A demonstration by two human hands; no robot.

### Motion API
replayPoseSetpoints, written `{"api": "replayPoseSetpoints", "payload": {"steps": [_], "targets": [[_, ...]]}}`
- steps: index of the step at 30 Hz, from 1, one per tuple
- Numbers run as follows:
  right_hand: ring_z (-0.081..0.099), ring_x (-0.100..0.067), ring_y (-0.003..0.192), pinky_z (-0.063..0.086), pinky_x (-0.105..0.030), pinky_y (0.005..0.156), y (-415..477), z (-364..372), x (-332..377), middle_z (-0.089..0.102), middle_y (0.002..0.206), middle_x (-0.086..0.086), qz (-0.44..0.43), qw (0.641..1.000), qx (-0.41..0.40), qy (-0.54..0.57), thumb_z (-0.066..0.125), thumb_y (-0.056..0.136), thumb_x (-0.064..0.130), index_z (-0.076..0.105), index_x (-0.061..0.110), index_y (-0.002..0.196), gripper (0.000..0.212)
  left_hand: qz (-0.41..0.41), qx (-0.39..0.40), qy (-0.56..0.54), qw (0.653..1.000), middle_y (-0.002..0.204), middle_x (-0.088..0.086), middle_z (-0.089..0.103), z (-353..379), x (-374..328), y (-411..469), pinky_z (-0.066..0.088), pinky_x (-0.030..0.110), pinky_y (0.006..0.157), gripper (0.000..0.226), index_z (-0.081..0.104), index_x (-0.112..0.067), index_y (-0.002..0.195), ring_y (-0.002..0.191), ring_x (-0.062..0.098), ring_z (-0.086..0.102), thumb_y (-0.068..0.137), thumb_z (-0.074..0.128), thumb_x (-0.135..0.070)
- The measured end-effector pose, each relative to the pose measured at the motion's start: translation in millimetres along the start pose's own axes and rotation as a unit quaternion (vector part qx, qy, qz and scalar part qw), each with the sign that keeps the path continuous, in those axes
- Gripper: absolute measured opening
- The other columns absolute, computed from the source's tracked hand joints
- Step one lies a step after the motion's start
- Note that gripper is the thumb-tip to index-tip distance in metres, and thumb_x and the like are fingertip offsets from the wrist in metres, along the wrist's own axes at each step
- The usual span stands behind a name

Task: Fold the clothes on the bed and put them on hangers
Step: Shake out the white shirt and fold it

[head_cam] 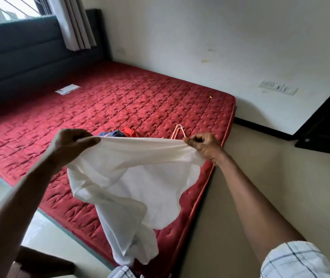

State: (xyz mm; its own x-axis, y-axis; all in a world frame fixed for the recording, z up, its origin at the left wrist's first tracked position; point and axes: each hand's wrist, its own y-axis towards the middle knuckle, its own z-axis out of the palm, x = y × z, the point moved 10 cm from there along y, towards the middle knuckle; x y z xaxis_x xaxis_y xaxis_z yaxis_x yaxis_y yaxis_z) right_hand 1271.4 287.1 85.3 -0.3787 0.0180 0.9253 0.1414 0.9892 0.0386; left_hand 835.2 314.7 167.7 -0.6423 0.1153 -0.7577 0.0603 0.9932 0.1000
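A white garment (132, 177) was held stretched above the bed (120, 101), one edge pinched in the left hand (70, 145) and the right hand (204, 147). Folding seemed barely begun; next, it likely needed laying flat near the hanger (177, 131).

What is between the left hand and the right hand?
In the head view, the upper edge of the white garment stretches from the left hand to the right hand; both pinch it.
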Motion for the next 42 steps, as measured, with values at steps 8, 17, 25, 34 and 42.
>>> {"api": "replayPoseSetpoints", "payload": {"steps": [8,17,25,34,42], "targets": [[0.05,-0.02,0.067,0.039,-0.026,0.057,-5,32,-29,0.065,0.075,-0.009,0.09,0.984,0.092,0.122,0.091,0.065,0.054,0.079,0.01,0.08,0.048,-0.048,-0.008,-0.105,0.993,0.069,-0.004,0.074,-15,10,5,0.055,0.026,0.055,0.012,0.08,-0.018,0.092,0.056,0.012,0.065,0.089,0.082,-0.03],[0.055,-0.011,0.064,0.046,-0.026,0.058,-9,78,-19,0.064,0.075,-0.001,0.087,0.97,0.218,-0.054,0.077,0.092,0.019,0.072,0.008,0.09,0.012,0.002,-0.012,-0.095,0.995,0.069,-0.008,0.073,-30,-21,18,0.054,0.022,0.053,0.009,0.079,-0.013,0.095,0.056,0.005,0.065,0.09,0.081,-0.02],[0.063,-0.01,0.072,0.056,-0.035,0.065,12,17,-8,0.07,0.079,0.01,-0.014,0.976,-0.176,0.124,0.074,0.089,0.026,0.071,0.031,0.084,0.008,0.129,-0.078,0.031,0.988,0.074,0.002,0.072,-39,-48,17,0.049,0.026,0.057,0.016,0.076,-0.028,0.083,0.059,0.012,0.059,0.083,0.079,-0.043],[0.058,-0.014,0.083,0.035,-0.019,0.069,13,-62,46,0.074,0.095,-0.009,-0.055,0.909,-0.413,-0.03,0.067,0.096,0.023,0.074,0.007,0.099,0.017,0.152,-0.002,0.131,0.98,0.062,-0.011,0.064,-2,-37,-4,0.045,0.03,0.054,0.022,0.066,-0.048,0.074,0.056,0.005,0.056,0.079,0.086,-0.053],[0.064,-0.009,0.068,0.061,-0.033,0.061,66,-44,42,0.066,0.082,-0.003,-0.046,0.991,-0.123,0.023,0.072,0.092,0.006,0.071,0.026,0.09,0.02,0.087,0.002,-0.023,0.996,0.06,-0.011,0.063,-10,-25,8,0.044,0.02,0.045,0.012,0.076,-0.028,0.082,0.051,0.002,0.052,0.093,0.078,-0.03]]}}
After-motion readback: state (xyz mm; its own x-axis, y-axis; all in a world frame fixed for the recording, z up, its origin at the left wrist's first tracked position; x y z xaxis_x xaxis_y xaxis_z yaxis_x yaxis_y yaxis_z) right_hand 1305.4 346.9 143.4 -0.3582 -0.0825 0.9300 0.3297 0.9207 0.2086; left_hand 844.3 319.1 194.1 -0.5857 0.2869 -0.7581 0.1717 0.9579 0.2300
